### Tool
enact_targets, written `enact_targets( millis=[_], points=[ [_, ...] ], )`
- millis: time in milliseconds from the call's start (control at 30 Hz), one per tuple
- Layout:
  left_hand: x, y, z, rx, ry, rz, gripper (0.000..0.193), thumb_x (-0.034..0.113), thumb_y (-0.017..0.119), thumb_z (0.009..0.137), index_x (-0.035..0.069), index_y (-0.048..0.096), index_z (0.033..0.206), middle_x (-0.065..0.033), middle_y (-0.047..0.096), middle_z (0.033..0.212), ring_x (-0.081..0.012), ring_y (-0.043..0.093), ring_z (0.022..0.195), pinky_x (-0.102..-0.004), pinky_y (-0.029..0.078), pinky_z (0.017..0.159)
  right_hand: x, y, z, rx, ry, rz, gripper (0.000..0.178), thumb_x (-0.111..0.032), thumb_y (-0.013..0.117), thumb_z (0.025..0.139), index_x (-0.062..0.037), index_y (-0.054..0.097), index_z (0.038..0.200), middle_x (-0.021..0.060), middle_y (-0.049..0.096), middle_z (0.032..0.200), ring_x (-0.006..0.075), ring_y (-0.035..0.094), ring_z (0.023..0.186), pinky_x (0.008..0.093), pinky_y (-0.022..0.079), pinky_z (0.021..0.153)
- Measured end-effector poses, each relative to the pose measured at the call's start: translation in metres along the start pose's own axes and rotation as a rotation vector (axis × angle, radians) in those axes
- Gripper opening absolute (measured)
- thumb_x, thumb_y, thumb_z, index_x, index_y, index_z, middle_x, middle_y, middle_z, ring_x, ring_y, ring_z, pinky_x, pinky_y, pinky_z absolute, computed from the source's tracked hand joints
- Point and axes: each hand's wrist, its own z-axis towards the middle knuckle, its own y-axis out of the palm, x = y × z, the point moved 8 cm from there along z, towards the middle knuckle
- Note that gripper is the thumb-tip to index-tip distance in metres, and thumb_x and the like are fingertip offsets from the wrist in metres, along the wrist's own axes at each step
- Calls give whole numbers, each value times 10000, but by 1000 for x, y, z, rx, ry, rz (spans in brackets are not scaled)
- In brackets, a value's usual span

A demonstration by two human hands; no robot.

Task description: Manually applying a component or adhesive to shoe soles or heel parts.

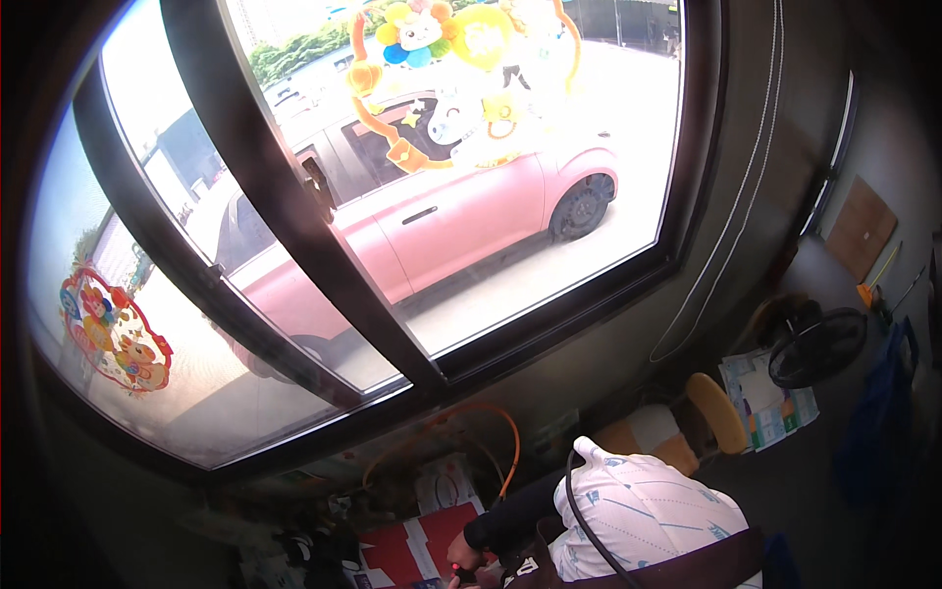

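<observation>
My right hand (467,553) is at the lower edge of the head view, below a dark sleeve (515,515). Its fingers are closed around a small dark thing with a bright red spot (455,568), too small and cut off to name. Just beyond the hand lies a flat red piece with a white band (420,542). My left hand does not show. A white sleeve with blue print (643,510) covers my shoulder, and a black cable (579,510) runs down over it.
Dark clutter (314,550) sits left of the red piece. An orange hose (516,452) arches behind. To the right are a yellow-backed chair (714,412), papers (785,407) and a black fan (816,348). Beyond the window frame (549,319) stands a pink car (461,231).
</observation>
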Motion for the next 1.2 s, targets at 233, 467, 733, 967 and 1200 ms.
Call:
enact_targets(
  millis=[233,467,733,967,1200],
  points=[
    [-1,2,11,26,-7,13,535,303,609,1001,8,484,1429,-62,698,968,-126,620,886,-285,484,841,-6,-8,1,12,-45,-19,277,-179,591,778,48,742,821,203,735,786,323,731,744,436,584,674],
    [-3,6,17,56,-17,15,497,277,606,1000,6,507,1405,-72,701,978,-135,629,895,-295,494,843,-4,-17,-1,26,-67,-37,281,-182,588,780,47,741,833,209,734,799,330,729,760,442,580,689],
    [-2,8,27,92,-28,19,455,248,603,999,5,533,1377,-84,704,990,-147,640,904,-308,504,846,2,-30,-5,42,-86,-43,286,-186,584,782,45,740,846,215,733,813,338,726,777,449,575,706],
    [-4,10,38,117,-40,15,419,222,600,999,3,556,1352,-94,707,1001,-157,650,912,-319,513,849,10,-40,-7,47,-100,-38,291,-189,580,784,43,739,858,221,731,826,345,724,793,454,571,721],
    [-8,14,46,135,-52,8,384,197,597,998,2,579,1328,-104,709,1011,-166,660,920,-330,522,852,22,-42,-8,44,-106,-16,296,-192,577,785,41,739,870,227,730,838,352,722,808,460,567,736]
  ],
)
